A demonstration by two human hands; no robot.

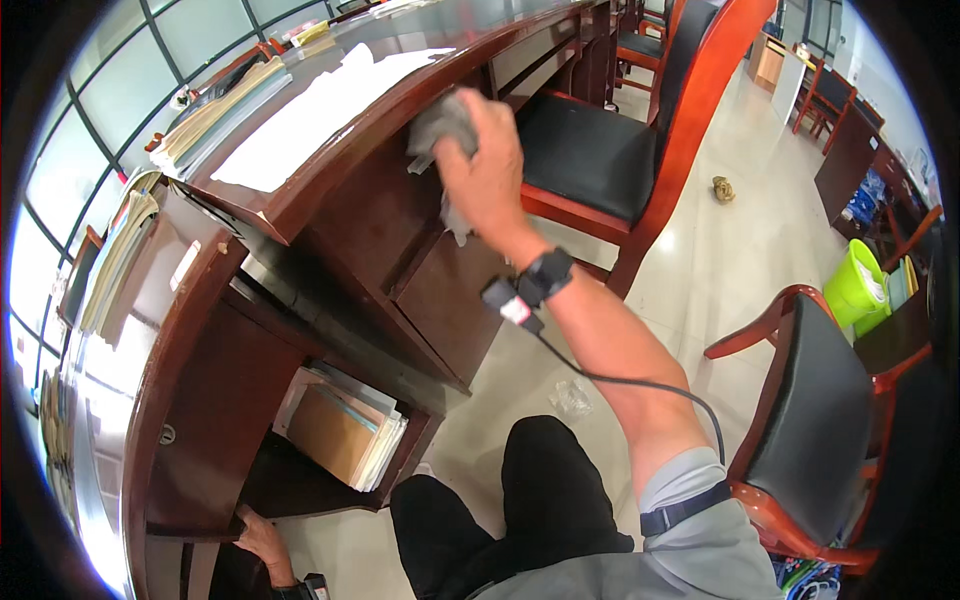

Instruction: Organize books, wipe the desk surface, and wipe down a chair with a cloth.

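A grey cloth is bunched in my right hand, which is raised against the front of a dark wooden desk, just under the desktop's edge. A black strap with a small cabled device circles that wrist. At the bottom left, my left hand rests at the lower edge of a wooden cabinet door; its fingertips are partly hidden behind the wood. Beside that door, an open compartment holds a leaning stack of folders and papers. White paper sheets lie on the desktop above my right hand.
A black-seated wooden chair stands close beyond my right hand, and another chair is at the right. Crumpled clear plastic and a crumpled brown piece lie on the floor. A green bin stands at the right.
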